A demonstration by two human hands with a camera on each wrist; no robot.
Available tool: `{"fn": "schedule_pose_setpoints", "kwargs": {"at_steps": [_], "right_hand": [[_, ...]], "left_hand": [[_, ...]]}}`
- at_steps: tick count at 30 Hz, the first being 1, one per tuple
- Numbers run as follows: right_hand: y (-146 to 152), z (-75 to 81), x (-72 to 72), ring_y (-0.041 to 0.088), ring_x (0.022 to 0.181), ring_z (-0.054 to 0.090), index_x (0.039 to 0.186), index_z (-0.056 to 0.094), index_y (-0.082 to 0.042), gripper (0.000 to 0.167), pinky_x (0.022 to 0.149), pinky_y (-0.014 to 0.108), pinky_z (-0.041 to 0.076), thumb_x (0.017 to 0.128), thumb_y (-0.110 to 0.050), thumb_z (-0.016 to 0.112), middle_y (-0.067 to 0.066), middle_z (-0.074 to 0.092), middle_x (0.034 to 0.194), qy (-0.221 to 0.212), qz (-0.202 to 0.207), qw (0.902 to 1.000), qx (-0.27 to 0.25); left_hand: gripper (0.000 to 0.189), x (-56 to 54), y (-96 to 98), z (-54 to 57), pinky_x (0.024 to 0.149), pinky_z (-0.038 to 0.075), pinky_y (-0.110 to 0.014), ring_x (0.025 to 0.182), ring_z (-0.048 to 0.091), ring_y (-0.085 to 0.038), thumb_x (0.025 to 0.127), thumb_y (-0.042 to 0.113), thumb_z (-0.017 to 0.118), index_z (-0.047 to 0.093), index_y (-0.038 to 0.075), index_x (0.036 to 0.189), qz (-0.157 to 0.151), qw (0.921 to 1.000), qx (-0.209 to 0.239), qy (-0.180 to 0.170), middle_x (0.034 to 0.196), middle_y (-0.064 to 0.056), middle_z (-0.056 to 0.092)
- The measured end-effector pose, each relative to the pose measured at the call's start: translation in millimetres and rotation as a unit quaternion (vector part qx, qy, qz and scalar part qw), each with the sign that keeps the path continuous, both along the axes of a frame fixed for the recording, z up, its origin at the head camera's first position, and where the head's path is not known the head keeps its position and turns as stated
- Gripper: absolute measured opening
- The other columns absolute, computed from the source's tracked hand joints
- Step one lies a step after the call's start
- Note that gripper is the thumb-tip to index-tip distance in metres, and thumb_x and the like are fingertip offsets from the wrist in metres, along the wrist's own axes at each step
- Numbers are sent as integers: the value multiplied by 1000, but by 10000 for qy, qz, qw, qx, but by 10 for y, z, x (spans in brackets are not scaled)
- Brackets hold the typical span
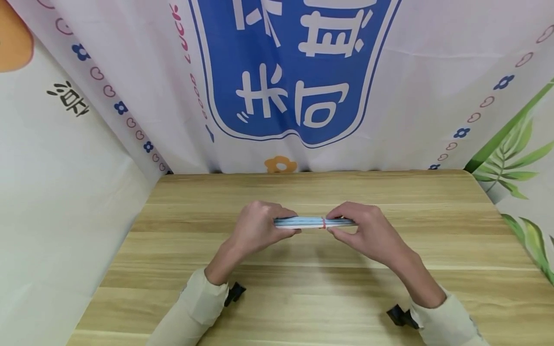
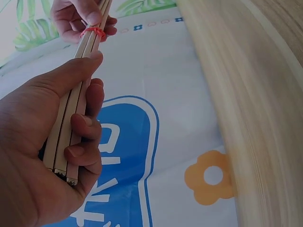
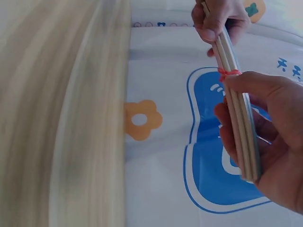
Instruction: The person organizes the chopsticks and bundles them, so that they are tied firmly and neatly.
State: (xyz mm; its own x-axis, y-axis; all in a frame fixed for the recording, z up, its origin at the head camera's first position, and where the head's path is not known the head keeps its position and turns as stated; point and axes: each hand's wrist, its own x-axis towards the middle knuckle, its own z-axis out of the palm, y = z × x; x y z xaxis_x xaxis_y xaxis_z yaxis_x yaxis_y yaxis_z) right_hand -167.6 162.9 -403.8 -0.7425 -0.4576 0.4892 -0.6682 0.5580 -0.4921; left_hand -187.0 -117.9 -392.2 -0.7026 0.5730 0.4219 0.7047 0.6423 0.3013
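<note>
Both hands hold one bundle of long thin sticks level above the table. It looks light blue along the top in the head view and pale beige in the wrist views. A red band is wrapped round it, close to the right fingertips. My left hand grips the left end, its thumb lying along the sticks and its fingers curled underneath in the left wrist view. At the other end, my right hand grips between thumb and fingers, its thumb right beside the band in the right wrist view.
Below the hands spreads a wood-grain table. Behind its far edge hangs a white cloth with a blue printed panel and an orange flower. A pale sheet borders the left side, and printed green leaves show at the right.
</note>
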Motion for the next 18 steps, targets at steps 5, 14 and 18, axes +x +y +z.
{"fn": "schedule_pose_setpoints", "kwargs": {"at_steps": [5,14,18], "right_hand": [[-29,-43,-7,14,89,80,105,83,-13,20,75,33,65,86,-8,90,0,83,102,238,174,9994,-184],[-128,-115,12,16,83,80,103,87,-13,24,66,21,60,81,-15,95,1,85,98,605,29,9975,-361],[-181,-114,17,12,77,76,107,87,-14,27,62,22,56,83,-24,94,0,85,98,643,23,9979,-78]], "left_hand": [[22,9,14,-9,66,58,-22,73,76,-6,82,28,96,87,16,99,-17,10000,33,69,90,5,84],[21,54,83,-39,67,59,-21,75,78,-6,83,27,95,87,15,98,-53,10000,81,18,91,4,84],[22,57,104,-51,69,61,-23,78,79,-8,83,26,96,87,14,99,-82,9999,37,-45,93,3,84]]}}
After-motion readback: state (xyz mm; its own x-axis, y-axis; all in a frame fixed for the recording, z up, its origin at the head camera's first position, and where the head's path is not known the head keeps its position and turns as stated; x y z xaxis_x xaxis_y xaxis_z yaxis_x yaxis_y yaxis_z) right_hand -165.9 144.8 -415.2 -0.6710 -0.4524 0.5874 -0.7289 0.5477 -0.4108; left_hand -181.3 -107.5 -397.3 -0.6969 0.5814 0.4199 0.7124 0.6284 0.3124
